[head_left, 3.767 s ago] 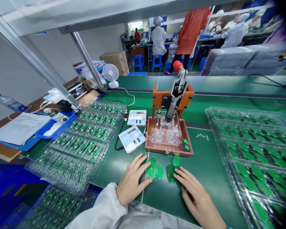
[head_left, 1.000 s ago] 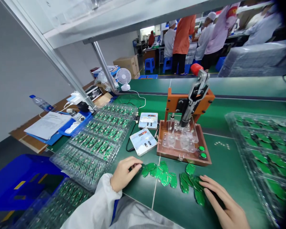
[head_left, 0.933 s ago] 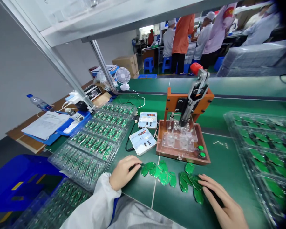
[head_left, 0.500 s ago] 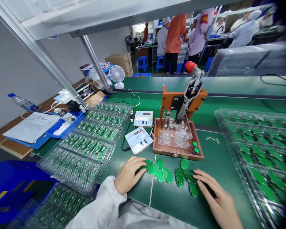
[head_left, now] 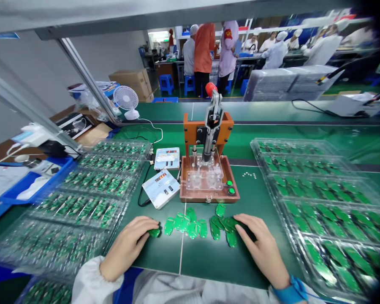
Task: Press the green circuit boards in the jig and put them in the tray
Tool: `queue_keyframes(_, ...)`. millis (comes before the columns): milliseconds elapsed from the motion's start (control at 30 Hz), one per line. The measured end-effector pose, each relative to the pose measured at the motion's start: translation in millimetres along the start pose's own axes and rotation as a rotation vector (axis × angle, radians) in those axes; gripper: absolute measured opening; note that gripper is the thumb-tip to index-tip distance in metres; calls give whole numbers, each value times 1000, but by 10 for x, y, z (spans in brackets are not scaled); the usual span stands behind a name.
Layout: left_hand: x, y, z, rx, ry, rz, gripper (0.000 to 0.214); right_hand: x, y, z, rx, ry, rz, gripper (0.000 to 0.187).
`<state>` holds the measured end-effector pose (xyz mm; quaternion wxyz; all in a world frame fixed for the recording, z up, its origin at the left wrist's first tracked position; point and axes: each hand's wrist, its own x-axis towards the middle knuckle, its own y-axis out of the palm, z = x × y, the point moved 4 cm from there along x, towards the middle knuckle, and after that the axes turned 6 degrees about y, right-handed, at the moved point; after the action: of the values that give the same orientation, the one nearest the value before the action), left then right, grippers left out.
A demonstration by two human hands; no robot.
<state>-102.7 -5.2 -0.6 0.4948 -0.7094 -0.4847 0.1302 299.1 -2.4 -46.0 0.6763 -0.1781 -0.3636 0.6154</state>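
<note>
Head: leftmost loose board point(head_left: 155, 232) now apart

Left grip point(head_left: 130, 240) drawn away from the board cluster point(head_left: 192, 228), one green board point(head_left: 155, 232) under it now apart

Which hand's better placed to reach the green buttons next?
Probably the right hand: it lies nearer the green buttons, while the left hand, farther off, touches a green board.

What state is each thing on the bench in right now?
Left hand, curled over a green board
Middle boards, loose, overlapping
Right boards, loose, overlapping
Right hand, at their edge
Press lever, raised
Front display, lit
Rear display, lit
Left tray, loaded
Right tray, loaded
Fan, upright; spin unclear
</note>
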Motion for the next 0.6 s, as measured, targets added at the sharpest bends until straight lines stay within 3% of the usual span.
queue_keyframes(167, -127, 28, -46, 54, 34, -46, 47, 77, 77, -12, -119, -97, 34, 38)
queue_keyframes(300, -191, 13, -112, 86, -99, -112, 20, 63, 81, -64, -111, -116, 26, 43)
queue_keyframes(400, -242, 35, -119, 112, -127, -79, 13, 45, 56, -112, -58, -41, 22, 45)
queue_keyframes(600, -256, 5, -74, 118, -116, -43, 11, 11, 41, -218, 102, 246, -34, 51)
